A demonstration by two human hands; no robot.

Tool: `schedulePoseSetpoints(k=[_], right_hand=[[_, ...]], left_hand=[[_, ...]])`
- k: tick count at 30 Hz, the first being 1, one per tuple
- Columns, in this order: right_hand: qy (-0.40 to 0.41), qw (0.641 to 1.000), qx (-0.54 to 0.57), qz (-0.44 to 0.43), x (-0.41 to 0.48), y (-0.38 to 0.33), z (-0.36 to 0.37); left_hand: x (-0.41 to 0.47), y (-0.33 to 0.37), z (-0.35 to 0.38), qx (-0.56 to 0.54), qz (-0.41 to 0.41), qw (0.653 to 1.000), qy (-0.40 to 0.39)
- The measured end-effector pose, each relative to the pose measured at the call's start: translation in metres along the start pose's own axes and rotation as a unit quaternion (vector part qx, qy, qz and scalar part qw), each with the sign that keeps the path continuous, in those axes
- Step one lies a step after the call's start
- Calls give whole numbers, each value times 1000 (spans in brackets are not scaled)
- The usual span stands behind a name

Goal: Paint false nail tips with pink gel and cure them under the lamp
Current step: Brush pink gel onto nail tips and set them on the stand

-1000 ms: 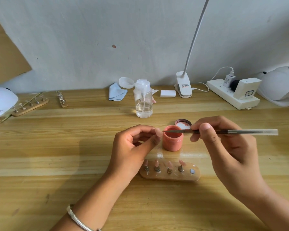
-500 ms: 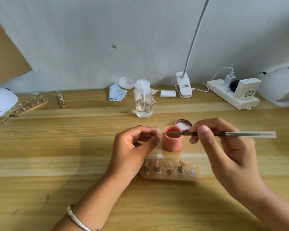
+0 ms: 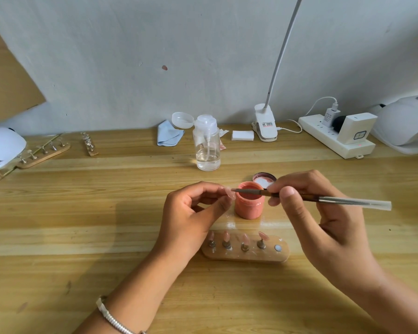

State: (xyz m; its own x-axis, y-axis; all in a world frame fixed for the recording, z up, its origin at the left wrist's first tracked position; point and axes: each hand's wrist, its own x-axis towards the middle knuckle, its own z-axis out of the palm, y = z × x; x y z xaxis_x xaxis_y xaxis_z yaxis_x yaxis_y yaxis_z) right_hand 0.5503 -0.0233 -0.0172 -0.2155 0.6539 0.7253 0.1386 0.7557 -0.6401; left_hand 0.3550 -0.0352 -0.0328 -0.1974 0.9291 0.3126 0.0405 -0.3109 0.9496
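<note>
Brush point(image 3: 336, 201) pinched in right hand point(image 3: 323, 227) touches pale pink tip point(image 3: 229, 193) pinched by left hand point(image 3: 191, 220)

The open jar point(image 3: 249, 208) and nail holder point(image 3: 267, 257) block the middle; bare table point(image 3: 70, 225) lies leftward.

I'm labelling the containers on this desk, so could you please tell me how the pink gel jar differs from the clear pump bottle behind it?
The pink gel jar is short and pink all over; the pump bottle is taller and clear, with a little liquid at the bottom. The jar's lid lies off, behind it; the bottle's flip cap is swung open beside its top. Both stand upright on the table.
</note>
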Motion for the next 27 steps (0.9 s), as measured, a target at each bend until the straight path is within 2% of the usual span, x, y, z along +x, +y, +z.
schedulePoseSetpoints(k=[5,13,27], right_hand=[[-35,999,-19,-17,0,0,3],[28,999,-11,14,1,0,0],[28,999,30,21,-1,-2,1]], left_hand=[[0,0,0,-1,-4,1000,9],[-1,3,2,-19,-11,1000,9],[-1,3,1,-36,-12,999,0]])
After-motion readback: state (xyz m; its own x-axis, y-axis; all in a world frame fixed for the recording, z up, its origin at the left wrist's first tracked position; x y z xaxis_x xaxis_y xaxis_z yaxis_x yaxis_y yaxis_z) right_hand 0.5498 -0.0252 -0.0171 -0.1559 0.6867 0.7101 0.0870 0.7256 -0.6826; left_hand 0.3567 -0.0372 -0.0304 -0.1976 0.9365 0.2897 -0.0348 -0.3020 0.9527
